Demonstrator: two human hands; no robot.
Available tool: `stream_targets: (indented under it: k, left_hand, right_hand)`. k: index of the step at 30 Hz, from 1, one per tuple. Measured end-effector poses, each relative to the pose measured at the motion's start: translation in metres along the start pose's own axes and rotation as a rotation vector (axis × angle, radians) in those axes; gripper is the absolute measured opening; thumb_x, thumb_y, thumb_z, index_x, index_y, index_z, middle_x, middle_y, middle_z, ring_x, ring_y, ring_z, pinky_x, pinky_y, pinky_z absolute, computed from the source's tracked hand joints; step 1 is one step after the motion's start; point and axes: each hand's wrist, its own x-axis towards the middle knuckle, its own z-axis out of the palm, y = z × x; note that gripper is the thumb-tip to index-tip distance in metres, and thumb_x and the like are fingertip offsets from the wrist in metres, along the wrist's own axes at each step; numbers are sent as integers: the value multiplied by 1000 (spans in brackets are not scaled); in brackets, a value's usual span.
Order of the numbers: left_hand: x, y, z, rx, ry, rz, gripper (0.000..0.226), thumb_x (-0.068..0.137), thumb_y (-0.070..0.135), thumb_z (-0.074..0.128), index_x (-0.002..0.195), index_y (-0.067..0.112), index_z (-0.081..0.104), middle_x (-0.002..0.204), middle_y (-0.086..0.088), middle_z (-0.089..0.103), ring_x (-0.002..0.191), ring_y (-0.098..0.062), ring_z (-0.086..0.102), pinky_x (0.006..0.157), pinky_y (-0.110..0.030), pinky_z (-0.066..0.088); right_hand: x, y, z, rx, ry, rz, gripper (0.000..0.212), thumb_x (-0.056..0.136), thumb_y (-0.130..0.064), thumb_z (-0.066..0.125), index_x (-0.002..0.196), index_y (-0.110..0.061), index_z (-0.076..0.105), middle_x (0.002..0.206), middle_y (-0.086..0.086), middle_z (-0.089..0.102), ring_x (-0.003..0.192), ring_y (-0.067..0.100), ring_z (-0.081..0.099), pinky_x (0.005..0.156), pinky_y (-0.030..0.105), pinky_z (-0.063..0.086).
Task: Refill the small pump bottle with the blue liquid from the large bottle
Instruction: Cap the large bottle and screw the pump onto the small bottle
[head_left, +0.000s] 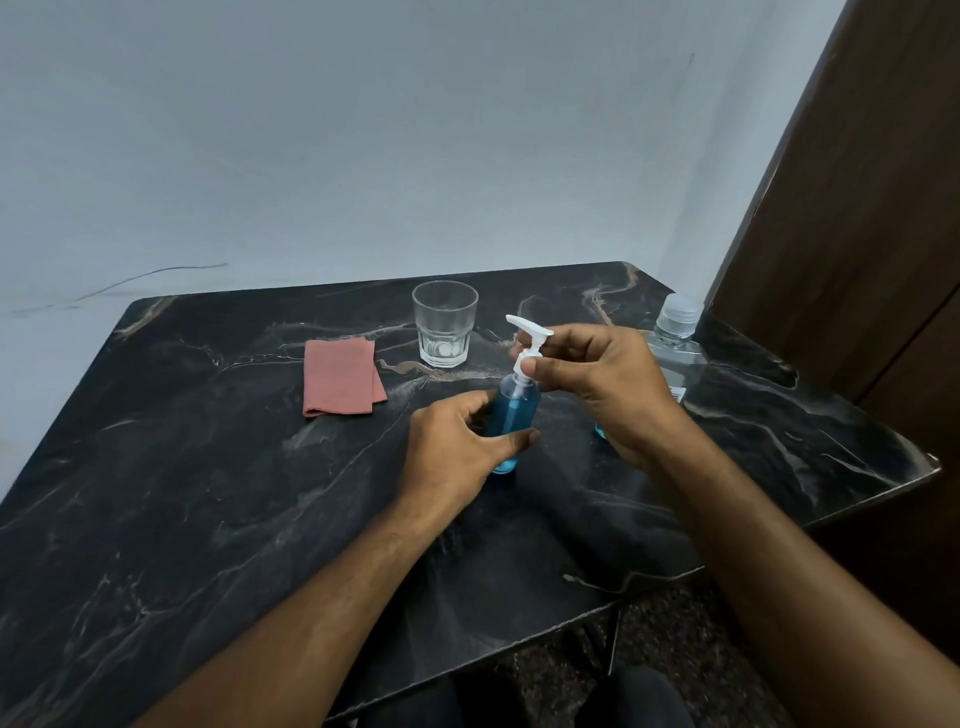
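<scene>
Small pump bottle (511, 415): upright on dark marbled surface (208, 493), blue-filled | left hand (457, 441): body grasped | right hand (597, 379): white pump head (527, 338) pinched | large bottle (675, 338): partly hidden behind right hand | glass (444, 323), folded cloth (340, 383): beyond.

My left hand (457, 441) steadies the small pump bottle (511, 415) of blue liquid while my right hand (597, 379) pinches its white pump (527, 338).
</scene>
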Motion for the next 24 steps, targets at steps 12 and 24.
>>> stream_targets:
  k: [12, 24]
  left_hand:
    - [1, -1, 1, 12, 70, 14, 39, 62, 44, 94, 94, 28, 78, 75, 24, 74, 71, 10, 70, 57, -6, 50]
    - [-1, 1, 4, -1, 89, 19, 47, 60, 46, 95, 100, 27, 80, 68, 32, 68, 74, 16, 68, 62, 0, 46]
  right_hand:
    - [3, 7, 18, -61, 133, -3, 26, 68, -18, 91, 84, -4, 75, 69, 3, 69, 64, 8, 62, 60, 20, 52]
    - [-4, 14, 29, -186, 191, 45, 69, 61, -39, 94, 116, -21, 58, 102, 2, 65, 85, 8, 61, 71, 21, 55]
